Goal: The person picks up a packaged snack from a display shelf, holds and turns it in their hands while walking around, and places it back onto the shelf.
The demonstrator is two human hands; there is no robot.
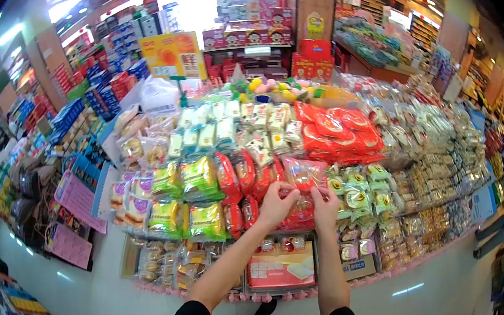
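Observation:
Over the middle of the snack display, both hands are at the lower edge of a clear-and-pink plastic packet [305,171], which looks like packaged bread. My left hand [279,203] pinches its left side, with the fingers bent. At its right side, my right hand [325,204] has thumb and fingers closed on the edge. The contents are too small to make out. Red packets [227,176] lie just left of the hands, and green-and-white packets [357,196] lie to the right. Larger glossy red bags [343,130] are piled behind.
Yellow-green packets [199,178] fill the display's left part, and clear bags of small wrapped snacks [437,176] its right. A flat red-and-cream box [281,268] lies low in front. A yellow sign [173,57] stands behind; pink bags [75,201] hang left.

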